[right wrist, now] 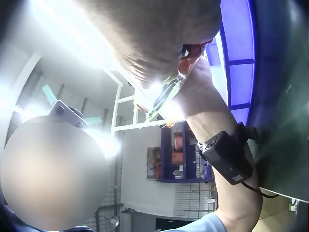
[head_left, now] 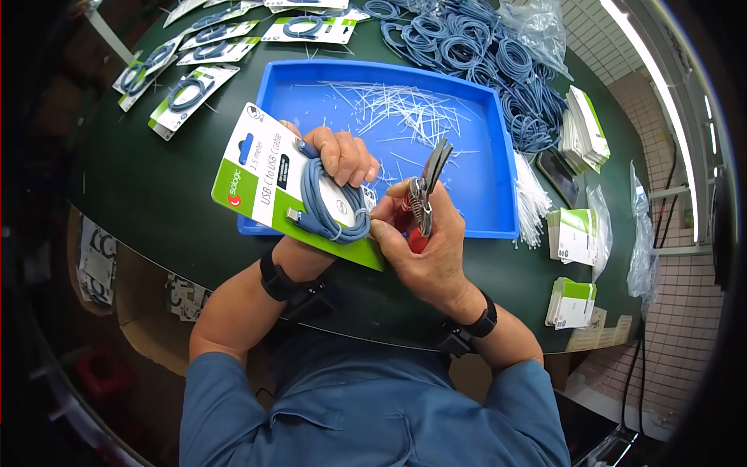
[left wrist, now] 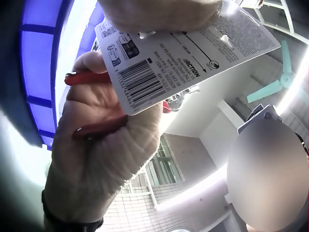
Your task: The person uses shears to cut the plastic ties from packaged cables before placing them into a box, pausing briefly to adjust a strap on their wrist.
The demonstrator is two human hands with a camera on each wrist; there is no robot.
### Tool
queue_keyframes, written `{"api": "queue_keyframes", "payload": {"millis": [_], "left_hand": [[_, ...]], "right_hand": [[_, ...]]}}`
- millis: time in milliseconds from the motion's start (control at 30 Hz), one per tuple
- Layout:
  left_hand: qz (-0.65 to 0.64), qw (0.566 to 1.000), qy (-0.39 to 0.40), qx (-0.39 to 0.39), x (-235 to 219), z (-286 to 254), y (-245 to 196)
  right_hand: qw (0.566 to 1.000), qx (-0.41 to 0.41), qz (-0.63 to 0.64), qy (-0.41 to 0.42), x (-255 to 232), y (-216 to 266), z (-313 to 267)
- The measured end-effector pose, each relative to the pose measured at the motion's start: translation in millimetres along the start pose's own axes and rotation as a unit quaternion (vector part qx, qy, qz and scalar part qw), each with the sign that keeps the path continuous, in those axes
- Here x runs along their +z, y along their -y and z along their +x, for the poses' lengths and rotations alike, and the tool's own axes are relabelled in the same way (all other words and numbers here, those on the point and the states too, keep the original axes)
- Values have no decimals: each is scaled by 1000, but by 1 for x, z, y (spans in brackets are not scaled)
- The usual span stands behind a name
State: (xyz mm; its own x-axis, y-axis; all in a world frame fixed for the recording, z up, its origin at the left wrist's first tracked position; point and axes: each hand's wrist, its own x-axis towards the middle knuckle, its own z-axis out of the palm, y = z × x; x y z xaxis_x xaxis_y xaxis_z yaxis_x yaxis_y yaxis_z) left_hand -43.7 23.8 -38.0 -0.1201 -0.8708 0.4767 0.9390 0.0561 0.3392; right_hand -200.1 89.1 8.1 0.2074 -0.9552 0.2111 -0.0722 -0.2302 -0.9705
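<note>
My left hand grips a green and white cardboard package by its far edge. On the card's face lies a coiled blue-grey USB-C cable, its two metal plugs showing at the left of the coil. The card's barcoded back faces the left wrist view. My right hand holds red-handled cutters in its palm, their dark jaws pointing up and away from the card. Its thumb and forefinger meet at the coil's right side; what they pinch there is too small to tell.
Behind the hands, a blue tray contains scattered white plastic strips. Loose cable coils pile up at the back right. Carded cables lie at the back left. Card stacks and white ties sit to the right.
</note>
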Motion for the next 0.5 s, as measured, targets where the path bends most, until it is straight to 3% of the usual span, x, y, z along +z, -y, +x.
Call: {"api": "queue_keyframes", "payload": {"millis": [333,500], "left_hand": [[-23,998,33,-50,-5,0,3],[6,999,-1,-42,2,0,-2]], "right_hand": [[999,18,19,26,-5,1,2],[1000,-9,-16,16,-7,0,1]]}}
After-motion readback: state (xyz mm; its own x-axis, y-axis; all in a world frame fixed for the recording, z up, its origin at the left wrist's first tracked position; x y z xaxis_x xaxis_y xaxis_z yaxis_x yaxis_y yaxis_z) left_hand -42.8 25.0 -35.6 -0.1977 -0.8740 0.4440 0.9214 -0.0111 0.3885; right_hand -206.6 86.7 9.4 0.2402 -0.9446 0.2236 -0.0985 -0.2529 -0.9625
